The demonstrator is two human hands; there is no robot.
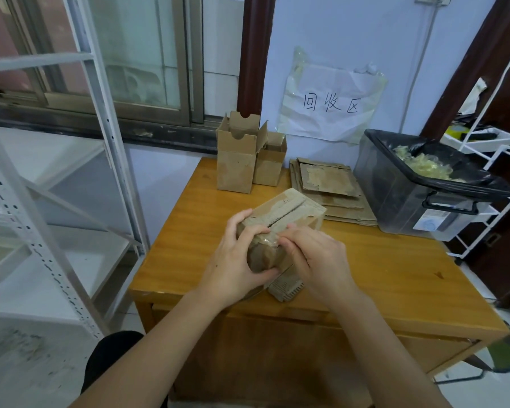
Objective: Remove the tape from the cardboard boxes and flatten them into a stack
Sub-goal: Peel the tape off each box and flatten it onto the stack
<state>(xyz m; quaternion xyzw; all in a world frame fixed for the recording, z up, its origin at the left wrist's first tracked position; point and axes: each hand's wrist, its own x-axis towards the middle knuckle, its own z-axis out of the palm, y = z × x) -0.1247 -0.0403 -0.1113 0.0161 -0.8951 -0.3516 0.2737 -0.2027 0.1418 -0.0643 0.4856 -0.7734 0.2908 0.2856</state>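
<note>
Scuffed, taped cardboard box [283, 219] at table [395, 260] centre, gripped by left hand [236, 260]; right hand [315, 257] pinching glossy tape [267, 241]. Flattened stack [330, 184] behind; dark bin [401, 201] holding crumpled tape.

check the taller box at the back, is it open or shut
Open. The taller box stands upright on the table with its top flaps raised.

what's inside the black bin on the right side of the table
The black bin, lined with a dark bag, holds a heap of crumpled yellowish tape near its rim. Whatever lies under that heap is covered.
</note>
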